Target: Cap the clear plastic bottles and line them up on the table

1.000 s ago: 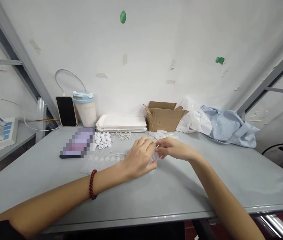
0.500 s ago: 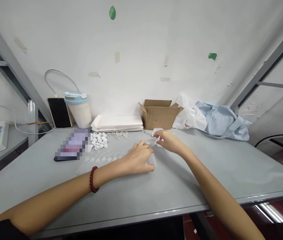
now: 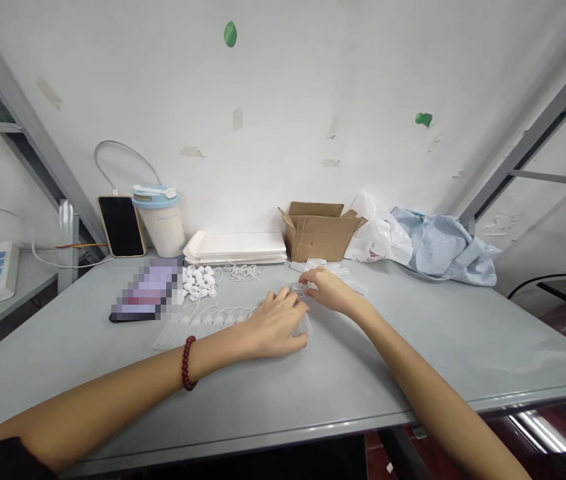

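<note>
My left hand (image 3: pixel 275 323) rests on the grey table (image 3: pixel 313 380), fingers curled over a small clear plastic piece (image 3: pixel 305 325) at its fingertips. My right hand (image 3: pixel 325 290) is just beyond it, pinching another small clear plastic piece (image 3: pixel 299 288). To the left of my left hand lies a row of clear pieces with white cords (image 3: pixel 203 320). Several more clear pieces (image 3: pixel 320 265) lie past my right hand, in front of the cardboard box (image 3: pixel 319 232).
A pile of small white parts (image 3: pixel 199 280) and loose white cords (image 3: pixel 243 271) lie mid-table. A phone (image 3: pixel 143 295) lies flat at left. At the back stand another phone (image 3: pixel 121 225), a lidded cup (image 3: pixel 159 220), stacked white trays (image 3: pixel 237 247), a plastic bag (image 3: pixel 380 230) and blue cloth (image 3: pixel 443 247).
My right hand left my left hand, reached toward the clear pieces near the box, then drew back toward my left hand with a piece. My left hand stayed put.
</note>
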The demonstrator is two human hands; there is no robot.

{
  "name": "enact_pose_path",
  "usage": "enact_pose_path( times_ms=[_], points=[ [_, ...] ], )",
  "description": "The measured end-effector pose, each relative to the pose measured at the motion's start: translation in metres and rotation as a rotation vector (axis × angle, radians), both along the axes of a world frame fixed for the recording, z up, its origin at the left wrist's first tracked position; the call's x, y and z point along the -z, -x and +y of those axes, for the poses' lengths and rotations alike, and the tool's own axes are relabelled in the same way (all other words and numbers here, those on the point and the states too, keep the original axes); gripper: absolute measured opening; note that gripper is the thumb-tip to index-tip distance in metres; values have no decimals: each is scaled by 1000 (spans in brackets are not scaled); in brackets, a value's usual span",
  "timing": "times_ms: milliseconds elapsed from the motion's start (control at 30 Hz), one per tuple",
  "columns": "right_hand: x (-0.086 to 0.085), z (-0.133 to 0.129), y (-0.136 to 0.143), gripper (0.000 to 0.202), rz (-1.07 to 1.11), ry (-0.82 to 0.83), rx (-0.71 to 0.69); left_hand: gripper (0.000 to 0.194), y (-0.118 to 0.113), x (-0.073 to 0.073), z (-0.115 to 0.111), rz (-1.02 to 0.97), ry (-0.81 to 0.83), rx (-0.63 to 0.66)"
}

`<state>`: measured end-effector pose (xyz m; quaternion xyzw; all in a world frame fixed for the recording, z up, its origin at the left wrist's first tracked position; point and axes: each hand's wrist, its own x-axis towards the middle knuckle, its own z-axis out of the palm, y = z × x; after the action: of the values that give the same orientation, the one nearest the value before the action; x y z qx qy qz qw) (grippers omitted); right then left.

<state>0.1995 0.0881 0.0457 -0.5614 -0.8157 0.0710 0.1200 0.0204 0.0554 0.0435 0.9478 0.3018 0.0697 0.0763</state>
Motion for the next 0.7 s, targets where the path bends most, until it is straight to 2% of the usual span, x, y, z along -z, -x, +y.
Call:
enact_pose_path(
  times_ms=[133,267,400,500,600,700],
  points=[
    [3,1,2,32,-2,3,-8,31,5,4,-5,-19,-86,35],
    [5,3,2,32,2,-2,-23,36,18,-5,-1,-50,-119,-4],
    [0,3,-1,29,34,-54,14,31,46,-14,31,-44,-144,-210],
    [-6,1,-1,26,74,-108,43,31,71,-14,64,-39,-152,-370],
    [-11,-2,2,20,160,-141,51,30,89,-10,86,-36,-152,-415],
    [-11,-3,6,16,213,-146,20,28,94,-6,94,-41,-148,-405]
  ],
)
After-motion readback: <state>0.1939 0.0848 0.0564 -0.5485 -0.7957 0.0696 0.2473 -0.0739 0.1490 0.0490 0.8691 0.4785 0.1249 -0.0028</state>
